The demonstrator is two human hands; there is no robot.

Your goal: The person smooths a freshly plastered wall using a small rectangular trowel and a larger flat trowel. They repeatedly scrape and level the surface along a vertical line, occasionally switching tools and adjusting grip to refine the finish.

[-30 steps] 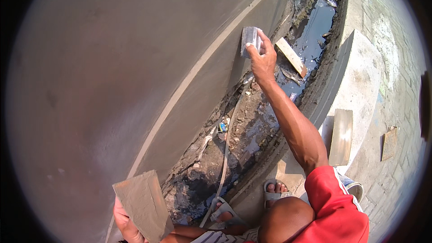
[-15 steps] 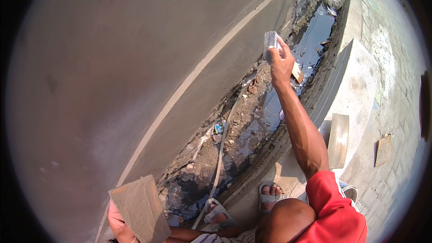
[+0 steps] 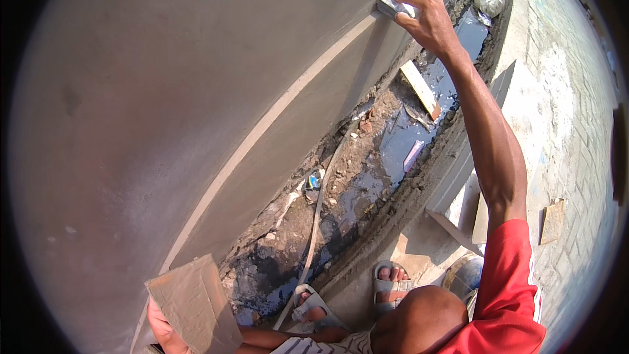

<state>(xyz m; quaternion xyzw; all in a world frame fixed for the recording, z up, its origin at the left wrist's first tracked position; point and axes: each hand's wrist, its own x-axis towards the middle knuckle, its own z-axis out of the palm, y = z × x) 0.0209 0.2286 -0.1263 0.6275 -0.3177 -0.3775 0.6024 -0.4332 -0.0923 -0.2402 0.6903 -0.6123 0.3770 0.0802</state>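
My right hand (image 3: 431, 25) is closed on a small pale grey rectangular block (image 3: 393, 1), whose exact kind I cannot make out. The arm stretches far forward, and the block lies against the plastered wall (image 3: 164, 92) at the far end of its light raised band (image 3: 288, 101). At the lower left, my left hand (image 3: 164, 329) grips a flat square board (image 3: 196, 303) by its left side. Greyish-brown mortar smears cover the board's face; the fingers beneath it are hidden.
A ditch with dark water (image 3: 401, 151), rubble and a long pipe (image 3: 317, 223) runs along the wall's foot. A wooden plank (image 3: 420, 88) lies across it. Right of it are a concrete kerb, a bucket (image 3: 464, 274), a small board (image 3: 552, 221) and paving. A white bag (image 3: 489, 0) lies far off.
My right hand has moved farther away and up with the block, from over the ditch's near side to the wall's band. The left hand and board have shifted slightly left.
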